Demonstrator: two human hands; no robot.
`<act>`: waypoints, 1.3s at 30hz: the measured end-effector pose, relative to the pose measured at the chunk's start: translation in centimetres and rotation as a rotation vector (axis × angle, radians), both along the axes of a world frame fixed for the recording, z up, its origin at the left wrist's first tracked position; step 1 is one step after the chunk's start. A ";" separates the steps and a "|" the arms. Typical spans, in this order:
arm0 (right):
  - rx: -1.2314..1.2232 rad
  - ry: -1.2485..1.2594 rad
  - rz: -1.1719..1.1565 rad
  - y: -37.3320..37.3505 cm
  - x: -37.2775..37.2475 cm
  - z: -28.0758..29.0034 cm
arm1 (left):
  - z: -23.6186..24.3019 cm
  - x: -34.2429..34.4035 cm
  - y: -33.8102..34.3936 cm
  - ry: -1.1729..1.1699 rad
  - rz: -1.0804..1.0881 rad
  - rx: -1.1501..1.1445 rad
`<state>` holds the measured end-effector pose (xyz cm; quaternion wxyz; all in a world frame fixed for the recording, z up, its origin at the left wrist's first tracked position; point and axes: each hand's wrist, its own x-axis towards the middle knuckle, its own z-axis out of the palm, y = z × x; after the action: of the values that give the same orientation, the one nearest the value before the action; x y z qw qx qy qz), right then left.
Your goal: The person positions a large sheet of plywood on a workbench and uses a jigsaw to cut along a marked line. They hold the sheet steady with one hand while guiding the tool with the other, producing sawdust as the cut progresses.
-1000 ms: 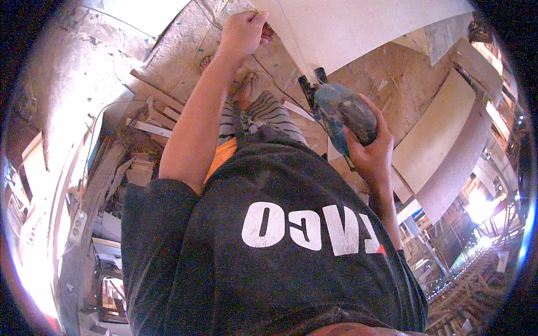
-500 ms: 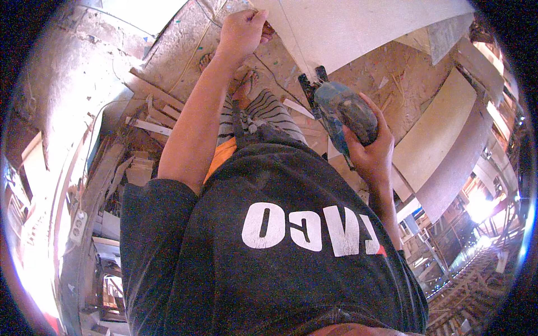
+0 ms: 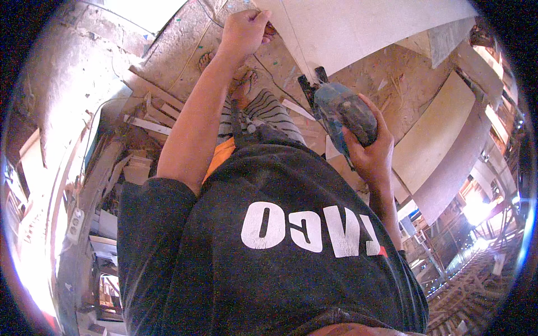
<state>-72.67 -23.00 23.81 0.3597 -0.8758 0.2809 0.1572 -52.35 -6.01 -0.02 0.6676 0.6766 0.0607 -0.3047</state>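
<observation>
My right hand (image 3: 371, 150) is wrapped round the body of a dusty blue and black jigsaw (image 3: 346, 112). The saw's forked black base meets the near corner of a large pale plywood sheet (image 3: 364, 33), where a thin line runs across the board to the blade area. The blade itself is hidden. Up at the sheet's left edge, my left hand (image 3: 244, 35) is closed with curled fingers, gripping that edge. Its fingertips are partly out of sight.
Below the sheet, the dusty floor (image 3: 386, 92) carries scraps and a cord. More boards (image 3: 440, 131) lean at the right. Wood offcuts (image 3: 140, 168) are piled at the left, near a white power strip (image 3: 74, 225). My feet stand under the left arm.
The view has shifted very slightly. Both hands keep their grips, and the jigsaw stays at the sheet's near corner with no clear movement.
</observation>
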 end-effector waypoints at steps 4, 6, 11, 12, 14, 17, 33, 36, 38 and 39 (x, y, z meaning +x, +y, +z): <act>-0.020 -0.003 0.003 -0.1 -0.1 -0.2 | -0.8 0.2 -0.2 -0.013 -0.019 0.006; -0.042 0.008 0.002 -0.4 -0.5 -0.6 | -0.7 0.1 -0.3 -0.023 -0.006 0.002; -0.013 0.009 -0.036 0.0 -0.3 -0.5 | -0.7 0.0 -0.1 0.001 -0.005 -0.016; -0.014 0.007 -0.039 0.1 -0.2 -0.4 | -0.7 -0.1 -0.1 0.004 0.000 -0.036; -0.012 0.000 -0.040 0.1 -0.3 -0.5 | -0.8 -0.1 0.0 -0.009 -0.015 -0.018; -0.015 0.019 -0.034 0.2 -0.1 -0.4 | -0.9 0.0 0.0 -0.001 -0.012 -0.027; 0.019 0.019 0.038 -0.6 0.5 -0.6 | -0.7 0.3 -0.2 -0.079 -0.057 0.114; 0.035 0.032 0.016 -0.7 0.2 -0.9 | -1.0 0.3 -0.2 -0.085 -0.037 0.096; 0.056 0.052 -0.012 -0.6 0.4 -0.6 | -1.2 0.7 0.0 -0.135 -0.077 0.158; 0.075 0.062 -0.032 -0.5 0.5 -0.2 | -1.3 0.9 0.1 -0.160 -0.098 0.190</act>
<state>-72.14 -23.52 23.64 0.3860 -0.8518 0.2996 0.1890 -51.45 -5.94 -1.31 0.5876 0.7611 0.0027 -0.2746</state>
